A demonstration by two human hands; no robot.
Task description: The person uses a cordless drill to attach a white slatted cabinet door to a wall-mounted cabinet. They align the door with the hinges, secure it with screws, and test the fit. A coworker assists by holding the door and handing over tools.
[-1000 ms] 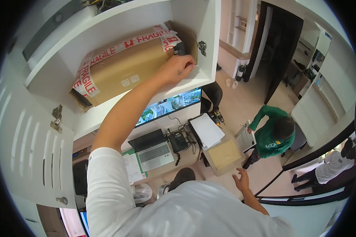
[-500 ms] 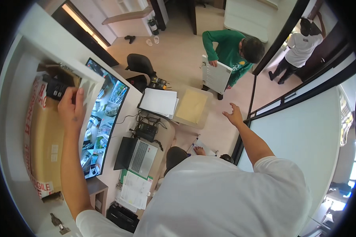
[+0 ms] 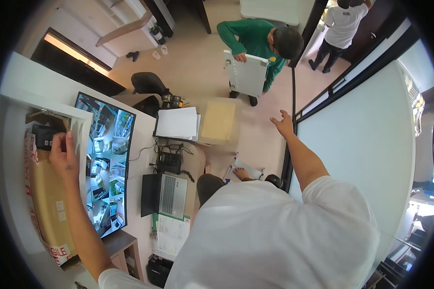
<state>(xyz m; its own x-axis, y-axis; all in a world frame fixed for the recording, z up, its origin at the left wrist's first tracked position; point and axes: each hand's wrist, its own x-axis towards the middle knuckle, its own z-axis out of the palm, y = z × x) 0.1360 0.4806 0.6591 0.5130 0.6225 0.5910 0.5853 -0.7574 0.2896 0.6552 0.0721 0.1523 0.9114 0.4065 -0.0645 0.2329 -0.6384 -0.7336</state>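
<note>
My left hand [image 3: 65, 156] is raised inside an open wall cabinet, its fingers curled around the edge of a small black boxy device [image 3: 43, 136]. What kind of device it is, I cannot tell. Just below it a long cardboard box [image 3: 53, 192] with red-and-white printed tape fills the cabinet. My right hand [image 3: 283, 124] reaches out to the right with its fingers apart and nothing in it. Beyond it, a person in a green top [image 3: 255, 36] holds a flat white panel [image 3: 247, 74] with both hands.
A wall screen [image 3: 108, 164] hangs beside my left arm. The desk below carries a laptop [image 3: 173, 195], papers [image 3: 177, 123], a yellow envelope [image 3: 218, 120] and cables. My bare foot rests on a step [image 3: 248, 166]. A white partition [image 3: 347, 139] stands at the right; another person [image 3: 342, 26] is behind glass.
My view has shifted, so the room sits lower left in the picture. My left hand stays at the black device and my right stays stretched out. The person in green still holds the panel.
</note>
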